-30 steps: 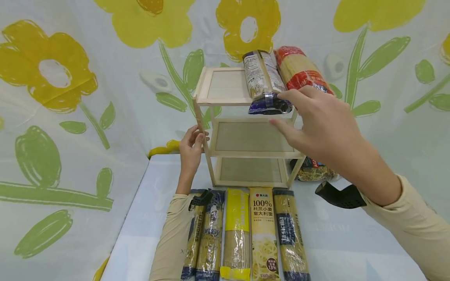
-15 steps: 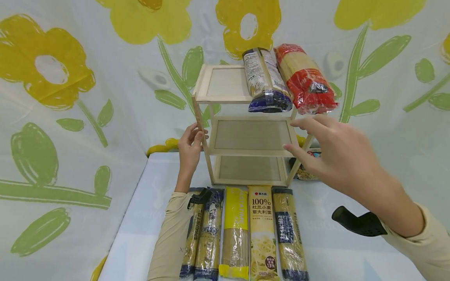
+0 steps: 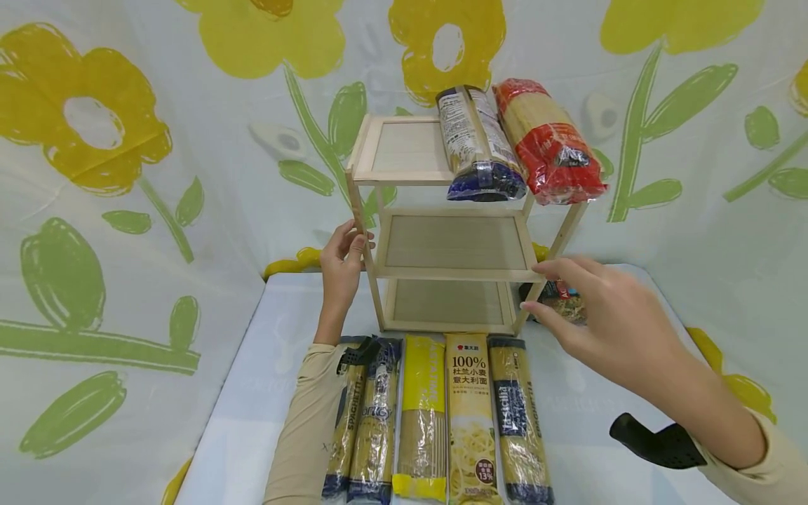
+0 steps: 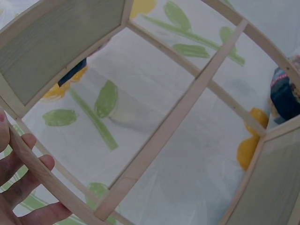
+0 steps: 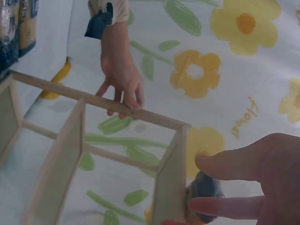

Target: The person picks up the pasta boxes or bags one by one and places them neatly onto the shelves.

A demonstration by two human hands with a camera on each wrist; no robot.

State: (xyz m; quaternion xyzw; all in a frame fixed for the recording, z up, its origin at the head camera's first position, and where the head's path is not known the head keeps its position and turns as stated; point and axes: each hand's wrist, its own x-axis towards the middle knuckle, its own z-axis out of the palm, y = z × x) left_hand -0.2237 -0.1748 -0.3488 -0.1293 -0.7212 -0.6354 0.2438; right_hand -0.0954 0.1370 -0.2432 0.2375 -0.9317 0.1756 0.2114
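A three-tier wooden shelf rack (image 3: 454, 275) stands on the table. My left hand (image 3: 341, 263) grips its left front post, with thumb and fingers on either side; the left wrist view shows the fingertips on the wood (image 4: 42, 171). By the right front post, level with the middle and lower tiers, is my right hand (image 3: 609, 319), thumb and index finger apart and holding nothing; whether it touches the post I cannot tell. On the top tier lie a pasta pack with a blue end (image 3: 476, 140) and a red-ended noodle pack (image 3: 546, 140), both overhanging the front edge.
Several spaghetti packs lie side by side before the rack, among them a yellow one (image 3: 423, 414), a cream one (image 3: 472, 421) and a dark-labelled one (image 3: 520, 421). Another pack (image 3: 568, 305) sits behind the rack's right side. A flowered cloth (image 3: 208, 140) hangs behind.
My right hand has moved from the blue-ended pack on the top tier down and rightward to beside the right post. The left hand stays on its post; the packs look much the same.
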